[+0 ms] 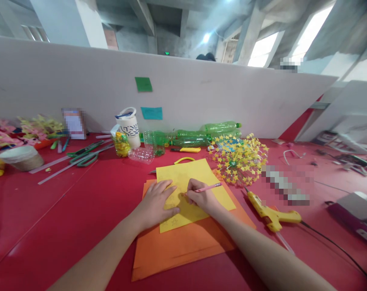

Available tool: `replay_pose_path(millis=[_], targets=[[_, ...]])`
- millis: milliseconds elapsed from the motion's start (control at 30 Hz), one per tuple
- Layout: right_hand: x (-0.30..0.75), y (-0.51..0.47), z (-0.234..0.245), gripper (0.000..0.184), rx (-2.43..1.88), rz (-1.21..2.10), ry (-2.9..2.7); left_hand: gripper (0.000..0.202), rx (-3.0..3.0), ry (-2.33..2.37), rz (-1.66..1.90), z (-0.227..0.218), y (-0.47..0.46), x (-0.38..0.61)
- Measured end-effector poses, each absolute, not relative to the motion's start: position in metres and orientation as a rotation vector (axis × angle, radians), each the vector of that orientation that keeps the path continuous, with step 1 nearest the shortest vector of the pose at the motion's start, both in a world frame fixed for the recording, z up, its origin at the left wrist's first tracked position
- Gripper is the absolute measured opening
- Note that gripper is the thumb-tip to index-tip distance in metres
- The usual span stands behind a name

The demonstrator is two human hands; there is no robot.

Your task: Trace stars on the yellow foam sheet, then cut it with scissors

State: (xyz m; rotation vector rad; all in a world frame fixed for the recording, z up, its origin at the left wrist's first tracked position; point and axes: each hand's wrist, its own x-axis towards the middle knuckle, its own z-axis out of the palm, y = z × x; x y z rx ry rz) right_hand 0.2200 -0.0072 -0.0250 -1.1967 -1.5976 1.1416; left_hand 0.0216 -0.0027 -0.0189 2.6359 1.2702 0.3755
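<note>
A yellow sheet of paper [186,220] lies tilted on top of larger orange sheets [183,254]. Pencilled star outlines [174,222] show near its lower left part. My left hand [157,202] rests flat on the yellow sheet's left side with its fingers spread. In my right hand [200,196] is a pink pencil [208,187], its eraser end pointing right and its tip down at the paper. Just beyond the sheet lies a yellow-handled tool [184,159], partly covered by the paper.
A bunch of yellow stars [238,159] and a yellow glue gun [273,212] with a cord lie at right. Behind are green plastic bottles [192,138], a box cutter [186,150] and a white tumbler [129,128]. Green-handled scissors [85,159] and a paper cup [21,157] are at left.
</note>
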Motion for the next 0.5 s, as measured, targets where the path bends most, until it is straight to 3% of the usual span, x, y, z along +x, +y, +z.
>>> replay_pose_path(millis=[500], targets=[[0.2201, -0.01, -0.0215, 0.01, -1.176, 1.141, -1.652, 0.061, 2.66, 1.287, 0.354, -0.0176, -0.004, 0.0222]])
